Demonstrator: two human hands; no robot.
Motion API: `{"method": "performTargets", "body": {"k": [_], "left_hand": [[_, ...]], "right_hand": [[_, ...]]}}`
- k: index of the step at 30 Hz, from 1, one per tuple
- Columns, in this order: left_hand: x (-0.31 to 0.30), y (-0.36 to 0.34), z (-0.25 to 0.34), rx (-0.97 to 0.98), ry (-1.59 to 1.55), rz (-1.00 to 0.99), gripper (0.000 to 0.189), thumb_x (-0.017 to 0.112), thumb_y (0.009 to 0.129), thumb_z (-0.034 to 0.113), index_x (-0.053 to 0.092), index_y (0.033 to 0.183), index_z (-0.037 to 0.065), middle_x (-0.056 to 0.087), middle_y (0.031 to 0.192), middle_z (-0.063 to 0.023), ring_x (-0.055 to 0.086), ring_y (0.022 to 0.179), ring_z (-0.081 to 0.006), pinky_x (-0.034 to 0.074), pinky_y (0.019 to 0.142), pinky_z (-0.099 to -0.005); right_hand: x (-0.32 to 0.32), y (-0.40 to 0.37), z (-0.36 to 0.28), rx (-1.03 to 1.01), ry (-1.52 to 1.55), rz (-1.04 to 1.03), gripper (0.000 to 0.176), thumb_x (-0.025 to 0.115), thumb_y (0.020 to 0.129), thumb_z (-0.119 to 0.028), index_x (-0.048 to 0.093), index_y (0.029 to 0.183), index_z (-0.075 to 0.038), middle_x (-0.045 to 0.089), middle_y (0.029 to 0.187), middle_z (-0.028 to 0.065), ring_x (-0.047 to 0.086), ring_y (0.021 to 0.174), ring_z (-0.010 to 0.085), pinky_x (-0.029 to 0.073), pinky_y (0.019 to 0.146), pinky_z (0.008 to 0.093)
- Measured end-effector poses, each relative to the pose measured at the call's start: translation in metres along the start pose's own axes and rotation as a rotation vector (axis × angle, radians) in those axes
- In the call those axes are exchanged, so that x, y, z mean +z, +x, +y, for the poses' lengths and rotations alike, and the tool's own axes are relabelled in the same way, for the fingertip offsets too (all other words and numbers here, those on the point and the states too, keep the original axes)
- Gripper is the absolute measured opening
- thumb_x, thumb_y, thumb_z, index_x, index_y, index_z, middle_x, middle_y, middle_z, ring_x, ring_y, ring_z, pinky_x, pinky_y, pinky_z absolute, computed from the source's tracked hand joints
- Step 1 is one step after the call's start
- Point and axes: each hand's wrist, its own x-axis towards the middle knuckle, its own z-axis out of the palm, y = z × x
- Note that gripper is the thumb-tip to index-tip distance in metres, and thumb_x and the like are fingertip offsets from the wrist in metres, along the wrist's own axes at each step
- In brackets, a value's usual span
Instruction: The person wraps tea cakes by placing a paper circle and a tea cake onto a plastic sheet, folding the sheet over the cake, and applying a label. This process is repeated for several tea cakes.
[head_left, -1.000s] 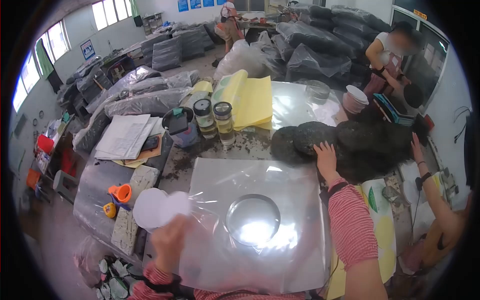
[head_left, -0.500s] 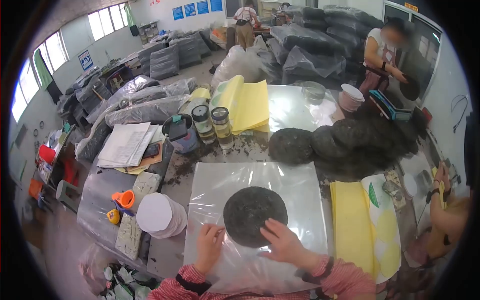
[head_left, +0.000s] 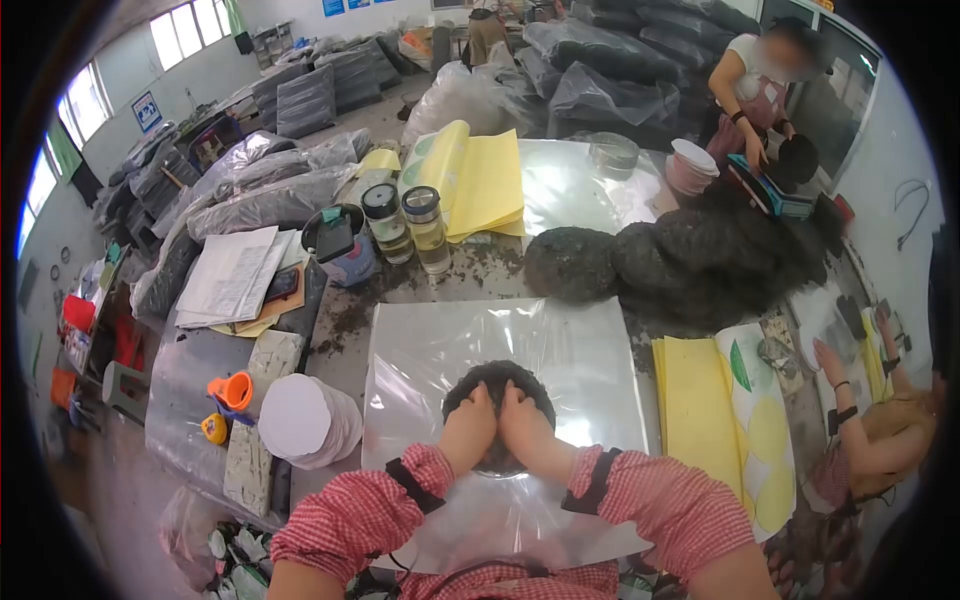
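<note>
A dark, rough round cake point(head_left: 461, 386), like pressed dried seaweed, is in both my hands above the clear plastic sheets point(head_left: 590, 400). My left hand point(head_left: 470, 432) is closed on it left of its middle, fingers curled and thumb up. Close beside it, my right hand point(head_left: 524, 428) grips the right part the same way. The fingertips are hidden behind the hands, and the forearms partly cover the plastic. A stack of white paper discs point(head_left: 296, 414) stands to the left, and yellow paper sheets point(head_left: 690, 430) lie to the right.
More dark round cakes point(head_left: 660, 265) are heaped at the back right. Two lidded bottles point(head_left: 426, 232) and a bucket point(head_left: 345, 262) stand behind the plastic. An orange tape dispenser point(head_left: 231, 391) is at the left. One person point(head_left: 765, 90) handles a dark cake; another person's arm point(head_left: 850, 425) is at right.
Both my hands have moved together onto the dark cake and closed on it; before, they lay at its two sides with fingers extended. The cake looks narrower now. The view has tilted down slightly.
</note>
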Motion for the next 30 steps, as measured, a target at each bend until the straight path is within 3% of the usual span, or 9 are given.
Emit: {"method": "performTargets", "body": {"k": [3, 5, 8, 11, 13, 18, 21, 27, 30], "left_hand": [[-0.016, 0.01, -0.02, 0.199, -0.117, -0.281, 0.088, 0.094, 0.052, 0.033, 0.061, 0.117, -0.016, 0.058, 0.115, -0.0266, 0.067, 0.093, -0.0351, 0.06, 0.078, -0.0375], [-0.011, 0.018, -0.033, 0.356, -0.091, -0.213, 0.073, 0.095, 0.051, 0.034, 0.069, 0.103, -0.01, 0.06, 0.113, -0.0227, 0.066, 0.099, -0.0377, 0.059, 0.081, -0.0399], [-0.026, 0.003, -0.017, 0.079, -0.175, -0.233, 0.065, 0.09, 0.061, 0.023, 0.061, 0.11, -0.008, 0.06, 0.114, -0.0255, 0.06, 0.109, -0.0364, 0.057, 0.084, -0.0421], [-0.04, -0.077, 0.002, 0.103, -0.565, 0.236, 0.048, 0.078, 0.082, 0.021, 0.058, 0.119, -0.002, 0.056, 0.127, -0.019, 0.058, 0.114, -0.0385, 0.05, 0.093, -0.0433], [-0.038, -0.151, 0.009, 0.012, -0.623, 0.377, 0.047, 0.08, 0.079, 0.028, 0.061, 0.114, 0.003, 0.055, 0.135, -0.0175, 0.051, 0.127, -0.0412, 0.041, 0.104, -0.0525], [0.057, -0.242, 0.002, 0.024, -0.212, 0.23, 0.029, 0.08, 0.075, 0.024, 0.066, 0.093, 0.007, 0.054, 0.141, -0.0173, 0.038, 0.142, -0.0426, 0.019, 0.114, -0.0663], [-0.067, -0.203, -0.007, -0.147, -0.125, 0.501, 0.013, 0.074, 0.078, 0.012, 0.066, 0.088, 0.009, 0.06, 0.132, -0.0178, 0.051, 0.132, -0.0375, 0.034, 0.11, -0.0616], [-0.067, -0.242, 0.027, 0.636, -0.539, 0.338, 0.041, 0.076, 0.083, 0.019, 0.065, 0.119, 0.004, 0.068, 0.115, -0.0098, 0.068, 0.105, -0.0317, 0.058, 0.086, -0.0439], [0.033, -0.23, 0.012, 0.092, -0.534, 0.183, 0.075, 0.083, 0.077, 0.036, 0.053, 0.134, 0.0, 0.057, 0.135, -0.0208, 0.055, 0.125, -0.0395, 0.046, 0.102, -0.0542]], "right_hand": [[0.002, 0.014, 0.011, 0.012, 0.025, -0.132, 0.069, 0.07, 0.082, -0.013, 0.04, 0.139, 0.013, 0.055, 0.121, 0.0318, 0.071, 0.089, 0.0389, 0.061, 0.074, 0.0422], [0.002, 0.017, 0.024, -0.357, -0.429, -0.168, 0.053, 0.073, 0.079, -0.013, 0.054, 0.122, 0.012, 0.057, 0.115, 0.0301, 0.071, 0.081, 0.0384, 0.061, 0.07, 0.0419], [-0.009, -0.009, 0.021, -0.348, -0.256, 0.001, 0.052, 0.082, 0.069, -0.019, 0.064, 0.109, 0.01, 0.06, 0.11, 0.026, 0.068, 0.099, 0.0359, 0.058, 0.081, 0.041], [-0.023, -0.094, 0.019, -0.448, 0.255, 0.363, 0.061, 0.085, 0.069, -0.023, 0.062, 0.117, 0.008, 0.062, 0.116, 0.0229, 0.061, 0.113, 0.0361, 0.054, 0.089, 0.0428], [-0.021, -0.139, 0.055, -0.302, 0.07, 0.656, 0.062, 0.083, 0.073, -0.021, 0.06, 0.124, 0.005, 0.06, 0.123, 0.0222, 0.058, 0.115, 0.0383, 0.053, 0.09, 0.0438], [-0.052, -0.198, 0.098, 0.441, 0.634, 0.179, 0.067, 0.082, 0.08, -0.015, 0.05, 0.135, 0.005, 0.071, 0.092, 0.0146, 0.069, 0.079, 0.0218, 0.056, 0.072, 0.0342], [-0.075, -0.2, 0.092, 0.234, 0.985, 0.114, 0.061, 0.079, 0.083, -0.007, 0.05, 0.136, 0.005, 0.071, 0.079, 0.0088, 0.065, 0.065, 0.0132, 0.054, 0.063, 0.028], [-0.105, -0.175, 0.133, 0.134, 1.075, 0.824, 0.04, 0.069, 0.087, 0.002, 0.061, 0.126, 0.002, 0.067, 0.079, 0.0053, 0.064, 0.068, 0.0133, 0.054, 0.066, 0.0269], [-0.027, -0.171, 0.159, 0.339, 0.683, 0.456, 0.04, 0.081, 0.081, -0.015, 0.068, 0.116, 0.0, 0.07, 0.104, 0.0126, 0.069, 0.096, 0.0223, 0.055, 0.088, 0.0337]]}}
